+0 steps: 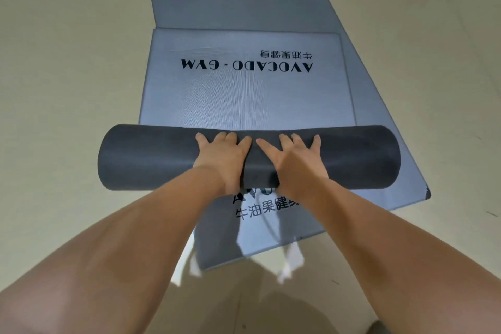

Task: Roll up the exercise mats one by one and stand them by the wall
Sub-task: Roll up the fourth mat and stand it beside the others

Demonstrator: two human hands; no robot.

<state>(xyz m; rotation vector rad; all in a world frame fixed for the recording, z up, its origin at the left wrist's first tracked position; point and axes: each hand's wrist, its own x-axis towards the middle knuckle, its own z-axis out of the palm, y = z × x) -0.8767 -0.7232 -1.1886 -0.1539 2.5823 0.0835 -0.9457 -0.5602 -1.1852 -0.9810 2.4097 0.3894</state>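
A dark grey roll of exercise mat (151, 157) lies crosswise in the middle of the view. Its unrolled end (244, 95), lighter blue-grey with upside-down "AVOCADO · GYM" print, stretches away from me. My left hand (222, 154) and my right hand (292, 157) press side by side on top of the roll's middle, fingers spread and bent over its far side. A second blue-grey mat (385, 160) lies flat under it, running from near my feet to the top of the view at a slight angle.
Pale beige floor (67, 62) surrounds the mats on both sides. Printed lettering on the lower mat (260, 209) shows just below the roll. A dark shadow falls on the floor at the bottom edge.
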